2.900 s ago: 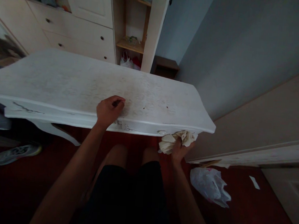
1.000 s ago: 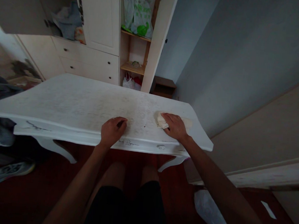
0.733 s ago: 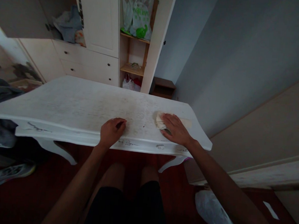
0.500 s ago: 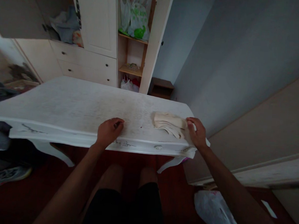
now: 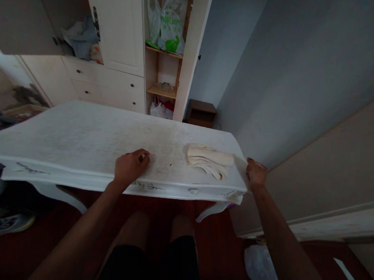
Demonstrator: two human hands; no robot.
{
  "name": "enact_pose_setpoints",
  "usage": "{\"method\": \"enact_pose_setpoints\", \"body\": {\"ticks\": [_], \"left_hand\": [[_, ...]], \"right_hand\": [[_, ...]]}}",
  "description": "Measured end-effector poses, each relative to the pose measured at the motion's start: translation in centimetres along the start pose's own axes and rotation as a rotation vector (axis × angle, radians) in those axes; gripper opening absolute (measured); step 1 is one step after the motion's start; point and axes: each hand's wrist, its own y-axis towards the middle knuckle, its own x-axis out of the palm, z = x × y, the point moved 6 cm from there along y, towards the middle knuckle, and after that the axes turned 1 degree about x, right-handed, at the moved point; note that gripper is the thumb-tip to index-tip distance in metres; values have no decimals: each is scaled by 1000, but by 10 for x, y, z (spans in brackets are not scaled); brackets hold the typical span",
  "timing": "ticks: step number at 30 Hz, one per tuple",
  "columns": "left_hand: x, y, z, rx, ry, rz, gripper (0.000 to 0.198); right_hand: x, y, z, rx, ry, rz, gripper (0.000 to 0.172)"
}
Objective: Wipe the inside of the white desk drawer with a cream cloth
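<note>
My left hand [image 5: 131,167] rests at the front part of the white table [image 5: 88,129]. Its fingers are curled, thumb and forefinger forming a loop, and I see no object in it. At the table's right end, my right hand [image 5: 256,174] is closed like a fist by the edge. The inside of that hand is hidden, so whether it holds anything cannot be made out. Between the hands lies a folded cream cloth [image 5: 209,158], flat on the tabletop and touched by neither hand. A tiny dark speck [image 5: 170,164] sits left of the cloth.
Behind the table stands a white wardrobe [image 5: 124,33] with open doors and plastic bags [image 5: 172,32] on a shelf. A small brown cabinet [image 5: 202,113] is by the grey wall. On the floor are a plastic bag [image 5: 261,264] at right and a shoe [image 5: 4,227] at left.
My right hand has moved off the cloth's right end to the table's right edge and closed. My left hand stays curled in about the same place. The view has shifted slightly.
</note>
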Motion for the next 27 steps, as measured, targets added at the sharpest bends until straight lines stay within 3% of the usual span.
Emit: {"method": "enact_pose_setpoints", "body": {"ticks": [6, 10, 14, 17, 18, 22, 24, 27], "left_hand": [[0, -1, -3, -27, -45, 49, 37], [-3, -7, -6, -65, -195, 124, 36], [-4, -41, -2, -133, -607, 282, 30], [10, -81, 20, -173, -825, 303, 19], [21, -92, 34, -170, -897, 234, 18], [86, -121, 99, -189, -1144, -229, 11], [120, -129, 122, -366, -1252, -443, 18], [150, -133, 141, -574, -1319, -560, 29]], "right_hand": [[-4, -3, -4, -56, -29, 23, 42], [-4, -4, -1, -63, -38, 4, 42], [-3, -4, -4, -76, -62, -18, 43], [-3, -5, -8, -89, -85, -22, 43], [-3, -5, -10, -95, -94, -22, 43], [-3, -4, -10, -113, -114, -22, 43], [-3, -4, -8, -120, -117, -23, 43], [-3, -4, -8, -136, -118, -37, 44]]}}
